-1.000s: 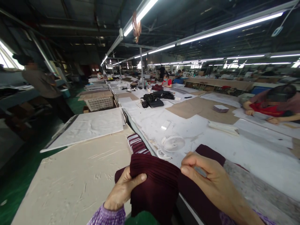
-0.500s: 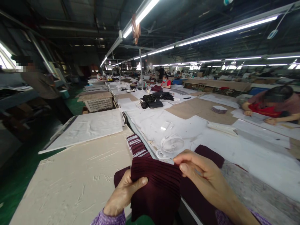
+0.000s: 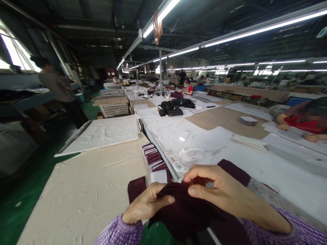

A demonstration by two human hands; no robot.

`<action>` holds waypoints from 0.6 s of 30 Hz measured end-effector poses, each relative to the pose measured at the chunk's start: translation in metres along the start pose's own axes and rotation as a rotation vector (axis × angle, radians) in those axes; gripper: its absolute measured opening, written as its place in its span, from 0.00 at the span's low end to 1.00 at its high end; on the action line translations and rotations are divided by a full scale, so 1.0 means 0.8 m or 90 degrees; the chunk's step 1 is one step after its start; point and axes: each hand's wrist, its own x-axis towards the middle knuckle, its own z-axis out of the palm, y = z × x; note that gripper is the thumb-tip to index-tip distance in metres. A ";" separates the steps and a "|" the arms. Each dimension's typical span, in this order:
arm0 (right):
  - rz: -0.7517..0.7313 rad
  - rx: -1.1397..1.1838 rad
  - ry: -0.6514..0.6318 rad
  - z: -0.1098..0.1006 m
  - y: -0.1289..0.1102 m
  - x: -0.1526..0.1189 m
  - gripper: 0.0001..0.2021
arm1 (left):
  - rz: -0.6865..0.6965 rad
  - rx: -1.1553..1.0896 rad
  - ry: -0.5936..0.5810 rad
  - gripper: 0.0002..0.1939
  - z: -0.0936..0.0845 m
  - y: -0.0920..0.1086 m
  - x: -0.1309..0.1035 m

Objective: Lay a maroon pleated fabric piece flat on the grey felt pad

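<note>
Maroon cloth (image 3: 184, 216) in left hand (image 3: 146, 203), right hand (image 3: 221, 190) at its folds, white fan (image 3: 192, 155) beyond

The left grip (image 3: 145, 205) is clasped; the right grip (image 3: 221, 191) arches with bent fingers (image 3: 201, 172).

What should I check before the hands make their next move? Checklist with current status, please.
1. Left hand gripping the maroon fabric: ok, thumb over the top.
2. Right hand pinching the fabric: cannot tell; thumb and fingers are at its edge, but contact is unclear.
3. Fabric spread flat: not ok, it is bunched in folds between the hands.
4. Fabric layers evenly aligned: cannot tell, the folds hide them.
5. White fan stopped: cannot tell from a still.
6. Co-worker's hands out of the way: ok, across the table at far right.
</note>
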 end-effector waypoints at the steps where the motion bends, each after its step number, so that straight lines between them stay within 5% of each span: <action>1: 0.006 0.017 -0.008 0.000 0.001 0.000 0.06 | 0.002 -0.001 0.000 0.16 0.000 0.001 0.000; 10: -0.082 -0.196 0.035 -0.001 0.009 -0.002 0.10 | -0.042 -0.008 -0.001 0.13 0.000 -0.009 0.001; 18: -0.043 -0.224 0.147 0.017 0.008 -0.005 0.13 | -0.030 0.013 -0.004 0.13 0.002 -0.006 0.003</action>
